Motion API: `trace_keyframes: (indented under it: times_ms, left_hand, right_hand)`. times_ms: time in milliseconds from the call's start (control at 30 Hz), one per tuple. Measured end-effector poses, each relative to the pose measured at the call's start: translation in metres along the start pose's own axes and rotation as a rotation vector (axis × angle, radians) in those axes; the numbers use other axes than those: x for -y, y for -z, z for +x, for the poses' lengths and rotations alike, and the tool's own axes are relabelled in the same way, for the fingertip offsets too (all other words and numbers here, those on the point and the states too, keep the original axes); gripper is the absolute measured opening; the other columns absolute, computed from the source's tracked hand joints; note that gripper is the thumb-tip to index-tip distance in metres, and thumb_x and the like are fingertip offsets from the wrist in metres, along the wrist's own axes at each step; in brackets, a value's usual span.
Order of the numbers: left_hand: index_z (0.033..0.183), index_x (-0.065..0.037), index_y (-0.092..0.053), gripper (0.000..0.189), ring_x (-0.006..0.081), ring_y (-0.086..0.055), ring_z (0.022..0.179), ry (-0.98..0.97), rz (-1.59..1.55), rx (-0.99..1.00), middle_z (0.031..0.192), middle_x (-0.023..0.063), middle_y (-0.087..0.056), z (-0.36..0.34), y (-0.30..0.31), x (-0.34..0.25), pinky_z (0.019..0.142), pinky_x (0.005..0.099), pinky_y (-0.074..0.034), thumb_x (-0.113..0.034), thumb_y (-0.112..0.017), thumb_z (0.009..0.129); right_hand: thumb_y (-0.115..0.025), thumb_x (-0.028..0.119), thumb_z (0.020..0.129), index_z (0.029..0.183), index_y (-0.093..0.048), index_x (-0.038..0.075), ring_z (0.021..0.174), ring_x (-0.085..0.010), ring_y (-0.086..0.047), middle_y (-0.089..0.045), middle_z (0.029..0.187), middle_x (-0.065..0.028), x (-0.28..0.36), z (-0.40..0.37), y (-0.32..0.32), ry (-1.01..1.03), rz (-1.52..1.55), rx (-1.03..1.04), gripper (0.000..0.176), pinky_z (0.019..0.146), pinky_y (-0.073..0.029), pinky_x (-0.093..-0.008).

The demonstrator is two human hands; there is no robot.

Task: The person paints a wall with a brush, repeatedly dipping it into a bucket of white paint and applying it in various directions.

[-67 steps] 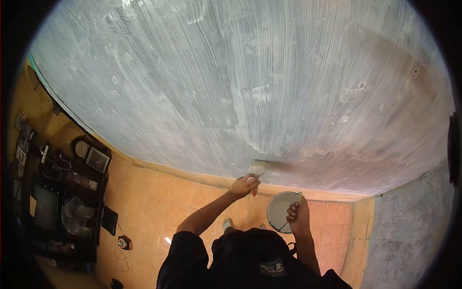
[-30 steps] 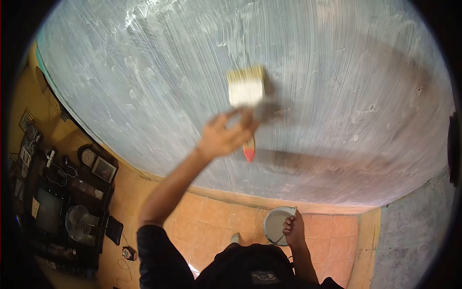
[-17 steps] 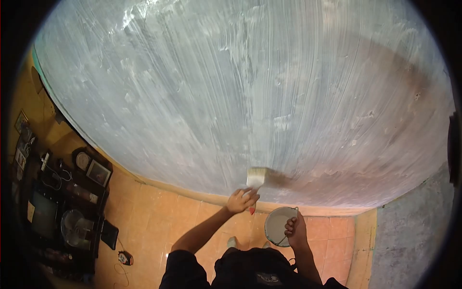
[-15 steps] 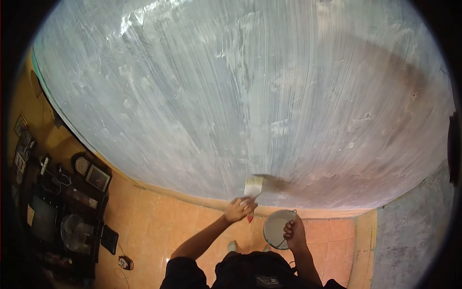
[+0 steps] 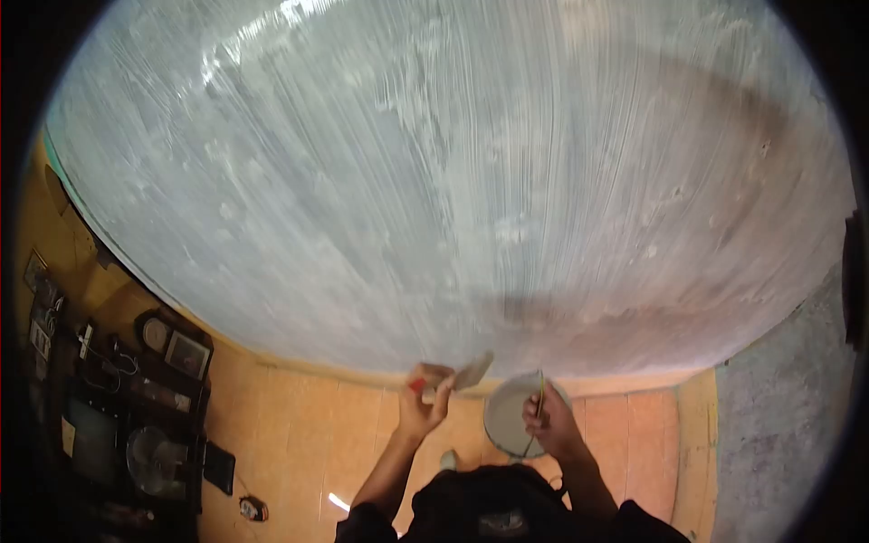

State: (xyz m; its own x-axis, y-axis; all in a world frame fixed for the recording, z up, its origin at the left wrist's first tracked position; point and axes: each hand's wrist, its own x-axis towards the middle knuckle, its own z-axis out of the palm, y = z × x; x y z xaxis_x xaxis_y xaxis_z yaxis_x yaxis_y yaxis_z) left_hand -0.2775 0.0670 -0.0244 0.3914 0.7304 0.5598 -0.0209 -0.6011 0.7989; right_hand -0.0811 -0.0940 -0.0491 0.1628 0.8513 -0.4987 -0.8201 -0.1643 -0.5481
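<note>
The left hand [image 5: 421, 414] has fingers closed on a wide, pale paintbrush [image 5: 474, 371], near the round grey bucket [image 5: 487, 425]; the right hand's [image 5: 557, 429] fingers grip its thin handle [image 5: 541, 387], which needs steadiness.

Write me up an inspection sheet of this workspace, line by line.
Surface: broad blue-grey wall, streaked with whitish vertical strokes; orange tiled floor below.
Job's things: flat paintbrush with red-tipped handle, blurred, tilted; round grey bucket holding greyish liquid.
Clutter: small black-and-orange object on the floor, too small to identify.
Grippers: left hand grips the paintbrush; right hand grips the bucket's thin handle.
Cables: thin white cable looping on the dark furniture at far left; nothing seen near the bucket.
Surroundings: round-headed fan and framed picture by that furniture; grey side wall at right.
</note>
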Motion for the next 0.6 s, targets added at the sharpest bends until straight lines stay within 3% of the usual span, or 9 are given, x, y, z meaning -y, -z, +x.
trace_keyframes:
  times_ms: [33, 100, 300, 400, 533, 600]
  left_hand:
    - [0.088, 0.001, -0.063, 0.004, 0.0208, -0.066, 0.075, -0.097, 0.062, -0.031, 0.083, 0.0126, -0.066, 0.008, 0.003, -0.012, 0.067, 0.0315, -0.051, -0.001, -0.064, 0.092]
    - [0.088, 0.001, -0.063, 0.004, 0.0211, -0.066, 0.073, -0.075, 0.021, -0.03, 0.082, 0.0118, -0.066, 0.012, 0.005, -0.023, 0.067, 0.0311, -0.05, 0.0, -0.064, 0.092]
    - [0.092, -0.001, -0.065, 0.007, 0.0213, -0.068, 0.071, 0.129, -0.022, 0.127, 0.086, 0.0106, -0.068, 0.004, -0.015, -0.027, 0.055, 0.0306, -0.053, -0.006, -0.07, 0.09]
    - [0.09, -0.001, -0.064, 0.012, 0.0299, -0.068, 0.068, 0.141, 0.086, 0.229, 0.081, 0.0142, -0.064, -0.005, -0.031, -0.02, 0.056, 0.0356, -0.053, -0.01, -0.072, 0.089]
    - [0.088, -0.001, -0.062, 0.014, 0.031, -0.065, 0.066, 0.101, 0.117, 0.295, 0.079, 0.0131, -0.062, -0.018, -0.046, -0.001, 0.06, 0.0403, -0.05, -0.012, -0.071, 0.088]
    - [0.085, -0.004, -0.062, 0.011, 0.0312, -0.064, 0.072, 0.089, 0.213, 0.365, 0.083, 0.0109, -0.065, -0.021, -0.05, 0.007, 0.071, 0.0398, -0.047, -0.006, -0.072, 0.084]
  right_hand:
    - [-0.043, 0.052, 0.104, 0.093, -0.049, 0.017, 0.058, -0.0085, -0.039, -0.046, 0.078, 0.0021, 0.0, 0.0, -0.001, -0.012, 0.008, 0.021, 0.038, 0.053, -0.032, -0.0227]
    - [-0.04, 0.055, 0.104, 0.093, -0.049, 0.017, 0.058, -0.0081, -0.039, -0.046, 0.079, 0.0023, 0.006, -0.004, -0.013, -0.003, 0.008, 0.08, 0.041, 0.053, -0.032, -0.0224]
    - [-0.029, 0.063, 0.103, 0.093, -0.05, 0.014, 0.059, -0.0067, -0.036, -0.045, 0.081, 0.0021, 0.016, -0.013, -0.04, 0.018, -0.026, 0.153, 0.054, 0.05, -0.028, -0.0191]
    - [-0.026, 0.069, 0.101, 0.094, -0.05, 0.014, 0.058, -0.0069, -0.036, -0.045, 0.081, 0.0016, 0.016, -0.012, -0.042, 0.007, -0.01, 0.185, 0.061, 0.049, -0.029, -0.0195]
    - [-0.024, 0.074, 0.098, 0.096, -0.049, 0.015, 0.058, -0.0076, -0.037, -0.044, 0.082, 0.0009, 0.015, -0.01, -0.044, -0.03, -0.009, 0.221, 0.065, 0.051, -0.03, -0.0203]
    - [-0.022, 0.077, 0.096, 0.095, -0.049, 0.014, 0.058, -0.0079, -0.037, -0.043, 0.082, 0.0007, 0.015, -0.01, -0.049, -0.039, 0.01, 0.251, 0.069, 0.05, -0.029, -0.0201]
